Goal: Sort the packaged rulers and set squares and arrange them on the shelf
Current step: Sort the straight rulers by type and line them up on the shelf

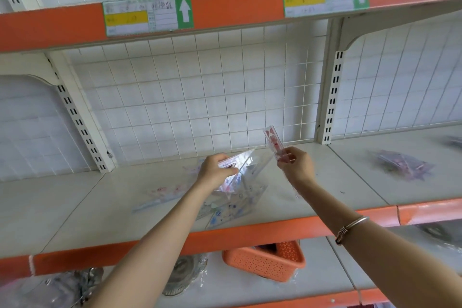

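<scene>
My left hand [215, 169] grips a clear packaged set square [246, 160] by its top corner, held above the shelf [87, 210]. My right hand [297, 166] pinches a packaged ruler with red print [272, 141], standing nearly upright. Under both hands lies a loose pile of clear packaged rulers and set squares [232, 207] near the shelf's front edge. A flat packaged ruler with pink print [162, 195] lies to the left of the pile. Another heap of packages [402, 164] rests on the right-hand shelf bay.
A white wire grid back panel [200, 97] closes the shelf behind. The upper shelf's orange edge carries price labels [147, 15]. Below, an orange perforated basket [267, 264] and wrapped glass dishes [185, 275] sit on the lower shelf. A slotted upright [332, 97] divides the bays.
</scene>
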A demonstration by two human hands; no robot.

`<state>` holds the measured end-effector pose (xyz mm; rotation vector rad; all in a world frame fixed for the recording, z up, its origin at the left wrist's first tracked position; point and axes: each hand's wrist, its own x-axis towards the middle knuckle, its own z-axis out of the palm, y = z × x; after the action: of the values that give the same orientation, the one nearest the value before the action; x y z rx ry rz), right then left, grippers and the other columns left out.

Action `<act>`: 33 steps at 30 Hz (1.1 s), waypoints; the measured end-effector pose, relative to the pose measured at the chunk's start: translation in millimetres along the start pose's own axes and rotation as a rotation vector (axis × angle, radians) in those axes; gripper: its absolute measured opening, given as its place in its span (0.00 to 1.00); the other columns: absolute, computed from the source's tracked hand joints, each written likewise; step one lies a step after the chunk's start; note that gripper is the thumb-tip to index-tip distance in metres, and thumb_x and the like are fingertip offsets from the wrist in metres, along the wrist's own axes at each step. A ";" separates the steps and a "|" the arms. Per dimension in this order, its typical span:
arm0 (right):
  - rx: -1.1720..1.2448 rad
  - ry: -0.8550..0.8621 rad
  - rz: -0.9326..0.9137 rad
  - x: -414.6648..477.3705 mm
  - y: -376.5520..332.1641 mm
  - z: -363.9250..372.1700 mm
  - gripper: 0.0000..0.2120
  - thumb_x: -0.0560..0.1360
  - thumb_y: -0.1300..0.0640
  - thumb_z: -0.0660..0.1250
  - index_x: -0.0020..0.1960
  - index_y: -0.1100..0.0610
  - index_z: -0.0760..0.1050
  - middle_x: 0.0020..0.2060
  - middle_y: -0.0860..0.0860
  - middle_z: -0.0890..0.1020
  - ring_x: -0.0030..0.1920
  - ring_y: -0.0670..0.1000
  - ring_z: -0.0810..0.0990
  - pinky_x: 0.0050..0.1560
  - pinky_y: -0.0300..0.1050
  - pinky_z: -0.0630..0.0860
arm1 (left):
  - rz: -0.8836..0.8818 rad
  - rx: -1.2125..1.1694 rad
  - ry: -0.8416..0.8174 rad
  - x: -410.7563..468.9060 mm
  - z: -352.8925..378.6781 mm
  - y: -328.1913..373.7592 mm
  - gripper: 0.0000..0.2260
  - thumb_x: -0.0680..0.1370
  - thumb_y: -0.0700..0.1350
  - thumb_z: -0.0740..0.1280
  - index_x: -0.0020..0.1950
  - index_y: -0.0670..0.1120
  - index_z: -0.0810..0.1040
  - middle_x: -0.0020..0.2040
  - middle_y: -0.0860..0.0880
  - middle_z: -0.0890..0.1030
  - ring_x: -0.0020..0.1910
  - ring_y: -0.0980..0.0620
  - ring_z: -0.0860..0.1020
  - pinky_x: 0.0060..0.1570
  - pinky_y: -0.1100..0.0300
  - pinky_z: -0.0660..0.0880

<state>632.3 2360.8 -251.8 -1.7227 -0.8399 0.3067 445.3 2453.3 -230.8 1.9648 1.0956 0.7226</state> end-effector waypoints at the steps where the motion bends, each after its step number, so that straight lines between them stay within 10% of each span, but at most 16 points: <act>1: 0.003 0.011 0.015 -0.4 1.4 -3.8 0.09 0.70 0.68 0.68 0.47 0.59 0.79 0.36 0.52 0.79 0.36 0.53 0.75 0.31 0.39 0.68 | -0.001 -0.015 0.002 1.3 5.5 2.6 0.12 0.72 0.41 0.73 0.54 0.46 0.79 0.48 0.52 0.77 0.49 0.52 0.74 0.49 0.60 0.69; 11: 0.163 0.037 0.143 5.8 26.6 -66.0 0.11 0.68 0.72 0.67 0.48 0.61 0.78 0.36 0.56 0.81 0.33 0.51 0.77 0.29 0.36 0.70 | 0.106 -0.091 -0.025 7.6 75.0 42.3 0.17 0.60 0.49 0.70 0.46 0.63 0.77 0.51 0.56 0.81 0.53 0.52 0.78 0.55 0.53 0.76; 28: 0.146 0.126 0.134 59.6 98.9 -256.5 0.11 0.67 0.71 0.68 0.43 0.57 0.77 0.33 0.51 0.80 0.36 0.56 0.79 0.34 0.45 0.72 | 0.249 -0.265 -0.096 12.3 266.5 165.9 0.22 0.69 0.33 0.74 0.61 0.48 0.80 0.54 0.56 0.79 0.55 0.60 0.76 0.52 0.75 0.72; 33: 0.096 0.157 0.105 68.7 122.7 -311.2 0.11 0.69 0.69 0.69 0.49 0.59 0.79 0.41 0.52 0.80 0.37 0.52 0.77 0.33 0.40 0.72 | 0.243 -0.326 -0.121 13.3 323.6 195.8 0.22 0.71 0.32 0.73 0.62 0.48 0.79 0.56 0.53 0.79 0.58 0.58 0.76 0.60 0.58 0.75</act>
<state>912.2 2165.3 -248.2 -1.6799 -0.6127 0.2744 784.9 2287.2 -246.0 1.8468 0.6271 0.8406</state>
